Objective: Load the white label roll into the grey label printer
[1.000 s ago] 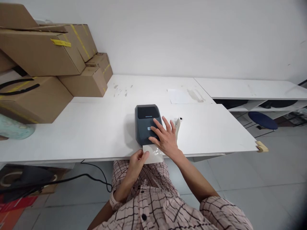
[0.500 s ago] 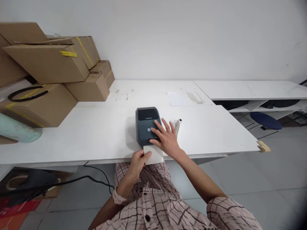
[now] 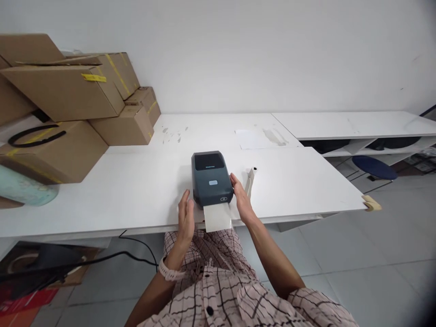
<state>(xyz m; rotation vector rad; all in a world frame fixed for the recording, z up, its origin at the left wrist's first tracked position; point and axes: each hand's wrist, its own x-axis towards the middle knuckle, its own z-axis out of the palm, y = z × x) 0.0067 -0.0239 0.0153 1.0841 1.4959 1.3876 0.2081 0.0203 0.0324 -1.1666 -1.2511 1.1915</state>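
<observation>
A dark grey label printer (image 3: 210, 179) sits near the front edge of the white table. From its front slot a blank white label sheet (image 3: 217, 218) sticks out past the table edge. My left hand (image 3: 186, 217) is at the printer's front left, fingers stretched out and holding nothing. On the other side, my right hand (image 3: 241, 196) lies along the printer's right side with its fingertips at the casing; the fingers are extended, and part of them is hidden. A small white roll (image 3: 251, 177) stands just right of the printer.
Cardboard boxes (image 3: 64, 88) are stacked at the left, with a pale green cylinder (image 3: 27, 188) before them. A white paper (image 3: 252, 139) lies behind the printer. A blue stool (image 3: 374, 166) stands at the far right. Black cables (image 3: 126, 253) hang below the table's left part.
My left hand has let go of the label sheet and moved left. My right hand has come off the printer's top and moved to its right side.
</observation>
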